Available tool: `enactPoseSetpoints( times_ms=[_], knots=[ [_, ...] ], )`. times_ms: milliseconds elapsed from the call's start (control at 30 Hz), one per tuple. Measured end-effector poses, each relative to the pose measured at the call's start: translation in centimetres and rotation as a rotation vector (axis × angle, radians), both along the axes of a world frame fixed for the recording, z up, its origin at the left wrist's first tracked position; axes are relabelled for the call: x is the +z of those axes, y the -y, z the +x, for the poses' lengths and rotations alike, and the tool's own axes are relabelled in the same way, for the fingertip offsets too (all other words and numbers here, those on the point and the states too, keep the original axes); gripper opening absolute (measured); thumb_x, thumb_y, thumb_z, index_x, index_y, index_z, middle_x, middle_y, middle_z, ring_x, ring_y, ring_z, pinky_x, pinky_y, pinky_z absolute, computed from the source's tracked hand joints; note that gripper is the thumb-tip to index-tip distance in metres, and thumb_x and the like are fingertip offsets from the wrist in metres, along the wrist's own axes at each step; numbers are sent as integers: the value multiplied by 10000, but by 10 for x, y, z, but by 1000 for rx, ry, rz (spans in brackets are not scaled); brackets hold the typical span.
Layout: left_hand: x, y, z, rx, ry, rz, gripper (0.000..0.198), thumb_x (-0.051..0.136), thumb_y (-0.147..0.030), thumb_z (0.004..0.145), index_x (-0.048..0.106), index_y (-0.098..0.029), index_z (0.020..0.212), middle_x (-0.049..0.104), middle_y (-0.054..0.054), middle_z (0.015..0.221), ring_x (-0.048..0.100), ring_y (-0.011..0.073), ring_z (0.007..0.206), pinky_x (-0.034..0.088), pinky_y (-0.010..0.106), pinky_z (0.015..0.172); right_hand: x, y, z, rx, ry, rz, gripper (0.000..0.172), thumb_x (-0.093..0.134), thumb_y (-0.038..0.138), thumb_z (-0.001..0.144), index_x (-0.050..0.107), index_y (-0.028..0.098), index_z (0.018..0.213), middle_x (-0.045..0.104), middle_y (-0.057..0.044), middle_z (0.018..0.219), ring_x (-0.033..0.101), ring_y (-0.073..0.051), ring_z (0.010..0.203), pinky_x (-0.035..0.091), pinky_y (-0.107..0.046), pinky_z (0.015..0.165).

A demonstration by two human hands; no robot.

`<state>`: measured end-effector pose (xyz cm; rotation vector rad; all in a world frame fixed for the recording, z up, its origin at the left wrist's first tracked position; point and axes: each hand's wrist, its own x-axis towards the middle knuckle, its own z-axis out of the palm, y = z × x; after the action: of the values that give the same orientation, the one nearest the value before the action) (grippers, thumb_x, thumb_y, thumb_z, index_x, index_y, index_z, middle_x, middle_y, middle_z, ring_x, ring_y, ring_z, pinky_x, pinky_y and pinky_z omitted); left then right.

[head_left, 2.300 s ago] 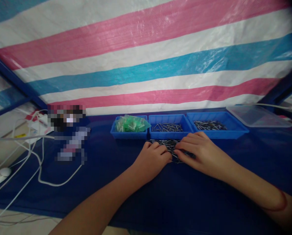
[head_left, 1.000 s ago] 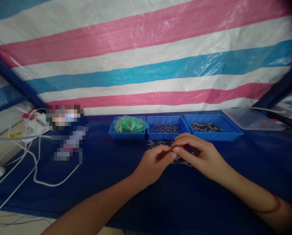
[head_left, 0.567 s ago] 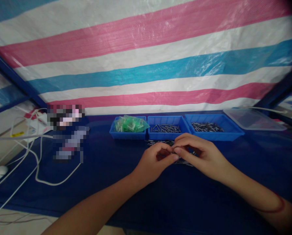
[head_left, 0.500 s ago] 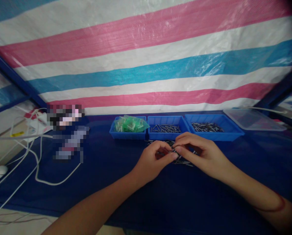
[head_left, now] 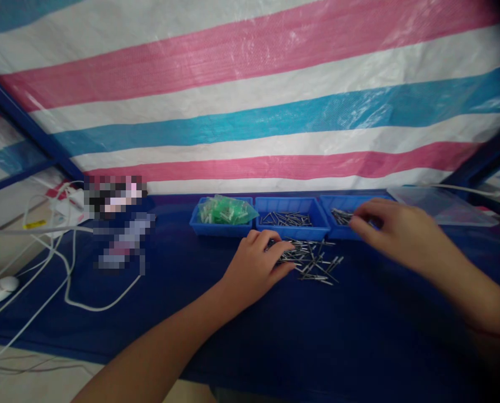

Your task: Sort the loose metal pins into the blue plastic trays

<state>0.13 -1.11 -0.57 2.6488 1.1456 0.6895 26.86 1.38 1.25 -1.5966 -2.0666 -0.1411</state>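
Observation:
A loose pile of thin metal pieces that look like pop rivets point(head_left: 317, 263) lies on the blue table. My left hand point(head_left: 256, 260) rests at the pile's left side, thumb and index finger apart over the rivets. Its other fingertips are partly hidden. Over the right blue bin point(head_left: 331, 232), which holds more rivets, is my right hand point(head_left: 401, 229). Its thumb and fingertips come together at the bin's contents; whatever is between them does not show. The middle blue bin point(head_left: 323, 229) also contains rivets.
The left blue bin point(head_left: 220, 229) holds a green plastic bag point(head_left: 227, 210) of small parts. A clear lid point(head_left: 443, 207) lies at the back right. White cables point(head_left: 67, 280) and a white mouse point(head_left: 0, 290) are at left. A striped sheet point(head_left: 250, 129) hangs behind.
My right hand has left the pile and moved right and back to the right bin. My left hand stays by the pile with its fingers more spread, and more rivets show.

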Motion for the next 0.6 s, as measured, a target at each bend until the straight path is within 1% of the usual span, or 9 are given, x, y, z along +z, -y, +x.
enactPoseSetpoints(
  times_ms=[33, 67, 100, 167, 267, 367, 467, 533, 600],
  knots=[
    [-2, -1, -1, -3, -50, 10, 302, 542, -388, 881, 609, -212, 1116, 555, 79, 1154, 478, 229, 1013, 389, 381, 886, -2, -5, 13, -118, 54, 9, 246, 571, 339, 811, 545, 212, 601, 551, -52, 583, 463, -157, 521, 301, -311, 511],
    [-3, -2, -2, -5, -90, 14, 297, 542, -401, 879, 618, -217, 1100, 556, 73, 1153, 475, 229, 1013, 390, 373, 866, -6, -9, 24, -201, 88, 5, 298, 583, 365, 798, 519, 216, 549, 508, -40, 517, 401, -133, 449, 268, -307, 482],
    [-5, -2, -2, -8, -125, 13, 286, 543, -407, 879, 626, -223, 1081, 560, 64, 1147, 474, 226, 1011, 389, 364, 844, -10, -13, 35, -238, 103, -5, 335, 597, 370, 787, 489, 217, 510, 474, -28, 474, 358, -112, 407, 252, -303, 473],
    [-8, -3, -2, -13, -179, 9, 239, 544, -388, 884, 637, -232, 1040, 570, 46, 1131, 476, 217, 1002, 381, 346, 807, -20, -19, 51, -247, 119, -13, 393, 584, 362, 798, 444, 219, 461, 406, -7, 424, 288, -84, 363, 218, -297, 457],
    [-10, -3, -1, -10, -220, 14, 182, 541, -336, 896, 640, -232, 1007, 586, 29, 1102, 478, 201, 987, 357, 326, 782, -28, -23, 60, -219, 120, -29, 378, 579, 408, 808, 488, 221, 493, 376, 8, 422, 256, -77, 351, 192, -286, 448],
    [-10, -2, 0, 0, -242, 24, 167, 533, -326, 904, 639, -217, 972, 601, 32, 1054, 481, 191, 965, 330, 319, 760, -24, -19, 50, -192, 100, 28, 305, 620, 447, 781, 538, 236, 576, 391, 3, 457, 292, -100, 369, 184, -284, 446],
    [-10, -1, 0, 8, -271, 40, 170, 509, -326, 919, 633, -210, 938, 620, 26, 997, 485, 182, 935, 297, 328, 746, -12, -9, 28, -116, 90, 110, 245, 607, 426, 797, 575, 236, 645, 482, -40, 536, 403, -149, 436, 221, -302, 463],
    [-10, -1, 1, 5, -284, 50, 165, 498, -319, 927, 626, -215, 933, 631, 12, 980, 487, 178, 929, 279, 338, 753, -6, 0, 9, -74, 113, 73, 250, 560, 439, 829, 611, 220, 722, 582, -80, 643, 507, -201, 539, 281, -320, 507],
    [-10, 0, 1, 2, -294, 60, 163, 483, -305, 936, 621, -218, 933, 640, 1, 978, 488, 175, 928, 267, 346, 763, -4, 9, -9, -12, 117, 43, 255, 510, 413, 865, 614, 208, 755, 608, -81, 687, 556, -224, 623, 333, -328, 552]
  ],
)
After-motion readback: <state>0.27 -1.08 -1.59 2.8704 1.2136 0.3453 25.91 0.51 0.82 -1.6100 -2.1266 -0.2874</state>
